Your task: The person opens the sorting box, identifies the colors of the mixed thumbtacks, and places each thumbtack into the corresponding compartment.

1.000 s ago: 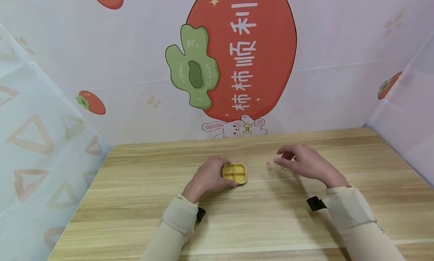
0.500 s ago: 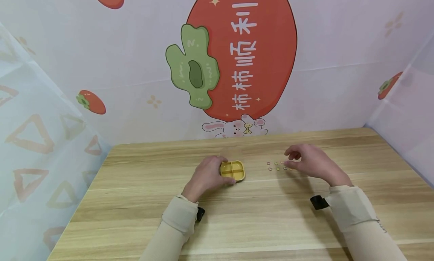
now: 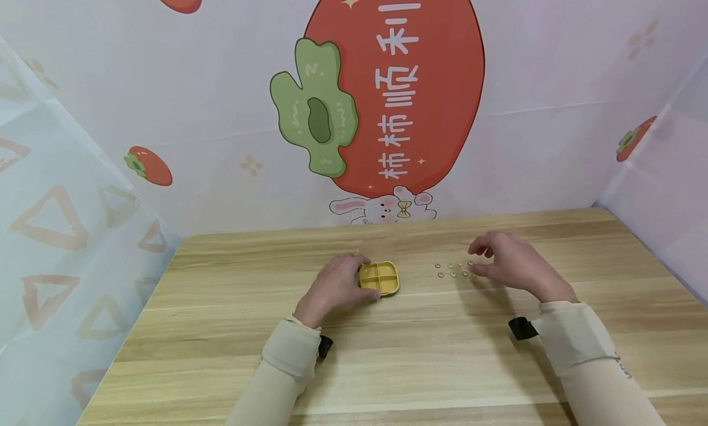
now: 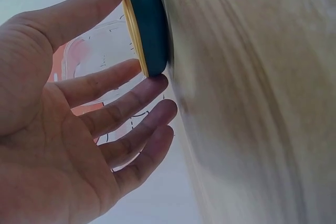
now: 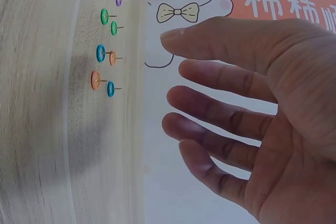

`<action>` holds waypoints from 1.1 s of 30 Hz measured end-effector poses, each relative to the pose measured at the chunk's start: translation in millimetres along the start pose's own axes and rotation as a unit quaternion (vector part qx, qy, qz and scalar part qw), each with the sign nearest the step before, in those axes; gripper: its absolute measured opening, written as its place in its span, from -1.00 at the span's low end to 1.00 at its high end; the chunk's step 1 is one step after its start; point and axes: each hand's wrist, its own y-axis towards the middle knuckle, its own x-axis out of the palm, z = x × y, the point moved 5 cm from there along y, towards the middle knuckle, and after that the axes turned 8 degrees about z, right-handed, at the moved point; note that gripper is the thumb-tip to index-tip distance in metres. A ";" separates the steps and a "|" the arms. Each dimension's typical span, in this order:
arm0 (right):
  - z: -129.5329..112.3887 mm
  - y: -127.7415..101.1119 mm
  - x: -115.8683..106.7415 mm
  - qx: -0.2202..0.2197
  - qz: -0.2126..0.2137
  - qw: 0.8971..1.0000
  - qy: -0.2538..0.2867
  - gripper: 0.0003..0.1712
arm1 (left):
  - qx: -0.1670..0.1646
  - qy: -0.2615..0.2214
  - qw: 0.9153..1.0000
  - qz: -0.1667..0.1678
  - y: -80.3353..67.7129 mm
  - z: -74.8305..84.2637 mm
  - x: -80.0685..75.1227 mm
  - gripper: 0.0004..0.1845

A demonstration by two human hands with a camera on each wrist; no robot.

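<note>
My left hand [image 3: 338, 286] holds a small square box [image 3: 389, 284] by its left side, thumb at the near edge and fingers at the far edge. Its yellow inside has four-way dividers; in the left wrist view the box [image 4: 149, 24] shows a dark teal outer body under a yellow rim. To its right, several thumbtacks [image 3: 453, 275] with coloured flat heads lie in two short rows. The right wrist view shows purple, green, blue and orange tacks [image 5: 104, 16] with their points up. My right hand [image 3: 506, 263] hovers by the rows' right end, fingers loosely bent, holding nothing.
A wood-grain table [image 3: 420, 364] carries everything. Behind the box lies a faint see-through piece [image 3: 377, 249]. A printed cloth [image 3: 542, 106] with a large persimmon stands along the back edge, and more cloth [image 3: 72, 229] hangs at the left and right.
My right hand has moved right and slightly away, uncovering more of the tacks. My left hand has shifted the box a little left and away.
</note>
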 end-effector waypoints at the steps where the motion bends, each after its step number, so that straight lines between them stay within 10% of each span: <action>1: 0.2 0.2 0.2 0.000 -0.001 1.000 -0.004 -0.68 | -0.001 0.001 1.000 0.000 0.0 -0.3 0.2 -0.29; 33: 17.8 2.6 24.6 0.010 -0.059 0.998 -0.035 -0.93 | -0.007 -0.003 1.000 -0.001 0.4 -0.1 -0.4 -0.29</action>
